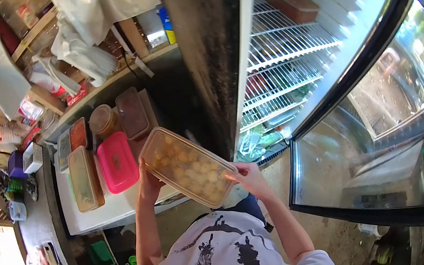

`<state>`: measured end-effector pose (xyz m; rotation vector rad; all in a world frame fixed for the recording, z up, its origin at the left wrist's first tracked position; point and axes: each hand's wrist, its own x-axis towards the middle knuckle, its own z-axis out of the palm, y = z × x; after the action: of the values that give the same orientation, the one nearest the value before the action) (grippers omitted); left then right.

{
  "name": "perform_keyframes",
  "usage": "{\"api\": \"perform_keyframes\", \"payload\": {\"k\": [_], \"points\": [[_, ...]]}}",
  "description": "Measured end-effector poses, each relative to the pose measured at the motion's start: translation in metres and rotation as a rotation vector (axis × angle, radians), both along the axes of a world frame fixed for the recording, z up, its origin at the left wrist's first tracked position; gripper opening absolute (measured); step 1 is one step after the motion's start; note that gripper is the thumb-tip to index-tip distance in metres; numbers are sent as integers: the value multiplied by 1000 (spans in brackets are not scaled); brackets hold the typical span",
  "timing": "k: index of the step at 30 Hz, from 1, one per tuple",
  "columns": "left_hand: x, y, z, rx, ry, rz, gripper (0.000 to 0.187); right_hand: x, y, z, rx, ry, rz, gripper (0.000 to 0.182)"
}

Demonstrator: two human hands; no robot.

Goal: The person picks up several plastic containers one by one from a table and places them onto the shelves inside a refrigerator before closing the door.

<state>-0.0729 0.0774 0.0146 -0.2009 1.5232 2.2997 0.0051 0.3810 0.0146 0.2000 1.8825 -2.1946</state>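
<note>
A rectangular lidded plastic container (186, 167) is held in front of my body, slightly tilted. Through its cloudy lid I see several round yellowish pieces. My left hand (150, 178) grips its left end from below, the fingers partly hidden behind it. At the right end, my right hand (250, 178) pinches the corner with the thumb on top. To the left, a pink-lidded container (118, 162) lies on a white surface (121, 208), beside a long container with a pale lid (85, 178).
A fridge with wire shelves (287, 50) stands ahead, its glass door (382, 155) swung open to the right. One shelf bears a brown container (290, 5). A round tub (104, 119) and a red-filled container (78, 134) sit at left. Plastic bags (82, 52) hang above.
</note>
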Motion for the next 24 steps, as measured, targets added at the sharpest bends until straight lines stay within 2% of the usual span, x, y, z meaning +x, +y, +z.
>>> {"api": "perform_keyframes", "payload": {"k": [3, 6, 12, 14, 20, 22, 24], "points": [[2, 27, -20, 36, -73, -195, 80, 33, 46, -1, 99, -54, -97, 42], [17, 66, -28, 43, -16, -221, 84, 56, 81, -2, 157, -41, -170, 42], [47, 120, -52, 54, -75, -335, 73, 95, 146, 19, 100, 8, -200, 46], [52, 140, -56, 127, -68, -326, 63, 102, 161, 26, 142, 28, -196, 47], [40, 206, -28, 11, -30, -388, 57, 116, 200, 21, 164, -12, -292, 50], [32, 226, -26, -8, -23, -417, 55, 117, 210, 21, 178, 62, -353, 41], [23, 243, -21, -10, -9, -431, 56, 119, 224, 17, 185, 65, -368, 41]]}}
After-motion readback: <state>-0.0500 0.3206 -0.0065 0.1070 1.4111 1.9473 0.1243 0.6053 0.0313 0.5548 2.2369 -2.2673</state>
